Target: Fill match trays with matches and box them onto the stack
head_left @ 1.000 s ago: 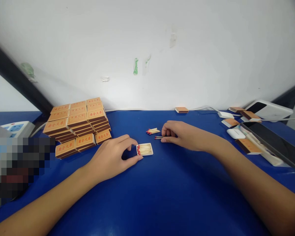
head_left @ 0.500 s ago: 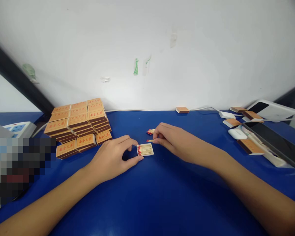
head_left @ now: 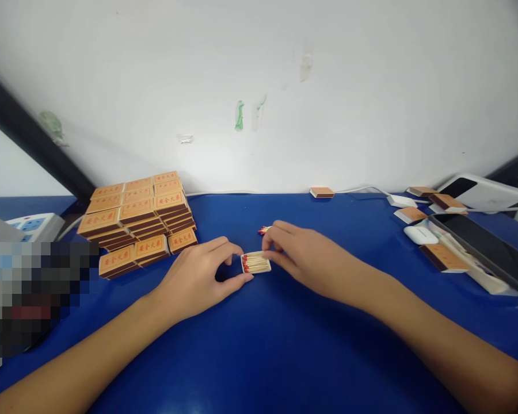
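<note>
A small white matchbox tray (head_left: 256, 271) lies on the blue table, filled with red-headed matches (head_left: 254, 263) whose heads point left. My left hand (head_left: 202, 273) steadies its left end, index finger at the upper corner and thumb at the lower one. At the tray's upper right edge, my right hand (head_left: 289, 250) pinches a match, mostly hidden by the fingers and lying over the other matches. Behind the right fingers is a small pile of loose matches (head_left: 264, 230), partly covered.
Stacked orange matchboxes (head_left: 136, 210) stand at the left. One matchbox (head_left: 322, 192) lies by the wall. On the right are more matchboxes (head_left: 444, 257), a white earphone case (head_left: 420, 235), a dark phone (head_left: 483, 247) and a white device (head_left: 483, 192) with cables.
My right hand has moved slightly down and left, bringing the pinched match from above the tray onto its upper right part. My left hand stays at the tray.
</note>
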Tool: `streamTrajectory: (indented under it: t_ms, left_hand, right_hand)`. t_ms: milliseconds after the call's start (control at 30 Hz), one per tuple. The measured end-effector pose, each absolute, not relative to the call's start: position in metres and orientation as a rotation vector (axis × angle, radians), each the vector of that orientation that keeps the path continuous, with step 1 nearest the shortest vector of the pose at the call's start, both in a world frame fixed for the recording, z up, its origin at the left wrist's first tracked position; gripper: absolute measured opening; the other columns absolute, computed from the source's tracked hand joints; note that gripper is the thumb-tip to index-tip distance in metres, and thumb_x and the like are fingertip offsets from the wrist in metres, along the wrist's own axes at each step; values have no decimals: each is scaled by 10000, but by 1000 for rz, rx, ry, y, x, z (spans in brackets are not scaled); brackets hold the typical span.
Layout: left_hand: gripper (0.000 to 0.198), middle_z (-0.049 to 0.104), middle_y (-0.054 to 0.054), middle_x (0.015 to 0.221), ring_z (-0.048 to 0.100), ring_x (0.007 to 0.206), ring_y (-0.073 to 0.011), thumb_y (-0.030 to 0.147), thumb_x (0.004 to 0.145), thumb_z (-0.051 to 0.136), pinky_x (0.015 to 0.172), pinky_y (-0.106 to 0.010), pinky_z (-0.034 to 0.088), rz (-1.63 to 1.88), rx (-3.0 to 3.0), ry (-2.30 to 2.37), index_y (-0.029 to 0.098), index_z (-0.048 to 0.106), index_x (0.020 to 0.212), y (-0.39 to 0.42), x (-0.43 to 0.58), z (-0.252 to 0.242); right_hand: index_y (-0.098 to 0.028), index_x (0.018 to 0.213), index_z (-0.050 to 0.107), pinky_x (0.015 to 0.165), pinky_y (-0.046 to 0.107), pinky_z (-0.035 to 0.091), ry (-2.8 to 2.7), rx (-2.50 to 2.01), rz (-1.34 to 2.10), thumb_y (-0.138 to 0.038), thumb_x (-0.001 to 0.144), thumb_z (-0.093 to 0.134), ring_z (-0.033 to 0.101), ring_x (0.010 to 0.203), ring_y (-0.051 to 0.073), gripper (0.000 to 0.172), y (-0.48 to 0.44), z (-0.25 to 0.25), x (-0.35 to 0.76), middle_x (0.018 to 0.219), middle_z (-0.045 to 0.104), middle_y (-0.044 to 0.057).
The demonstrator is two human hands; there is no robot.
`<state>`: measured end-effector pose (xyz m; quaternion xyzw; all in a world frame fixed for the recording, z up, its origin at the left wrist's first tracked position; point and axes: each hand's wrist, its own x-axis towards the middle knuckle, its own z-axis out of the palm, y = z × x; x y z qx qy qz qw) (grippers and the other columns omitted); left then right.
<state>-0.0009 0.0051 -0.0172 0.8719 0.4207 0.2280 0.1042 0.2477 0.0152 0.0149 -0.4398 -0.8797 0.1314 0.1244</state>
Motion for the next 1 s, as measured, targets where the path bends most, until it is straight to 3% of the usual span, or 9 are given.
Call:
streamTrajectory:
  t_ms: [233, 500, 1000]
  left_hand:
    - [245, 629, 32, 876, 558, 664, -108, 433, 940, 729, 632, -270, 431, 657, 2581, 1248, 242, 690, 1089, 5, -1, -17]
    - [250, 637, 27, 888, 561, 665, -108, 442, 943, 724, 630, -272, 438, 645, 2572, 1244, 237, 692, 1082, 4, -1, -15]
    - [244, 638, 17, 880, 557, 659, -111, 431, 944, 719, 623, -271, 437, 653, 2562, 1257, 228, 694, 1078, 4, 0, -14]
  right_hand:
    - [-211, 972, 631, 661, 320, 420, -2387, -1392, 140, -354, 1030, 607, 608, 753, 176, 156, 48, -5, 277, 1024, 661, 56]
    - [-218, 934, 614, 705, 324, 426, -2408, -1374, 223, -319, 1049, 550, 602, 770, 178, 165, 55, -15, 280, 1019, 655, 58]
    - [-207, 900, 665, 652, 312, 424, -2314, -1277, 551, -446, 1024, 580, 556, 732, 163, 283, 45, 13, 275, 917, 667, 52]
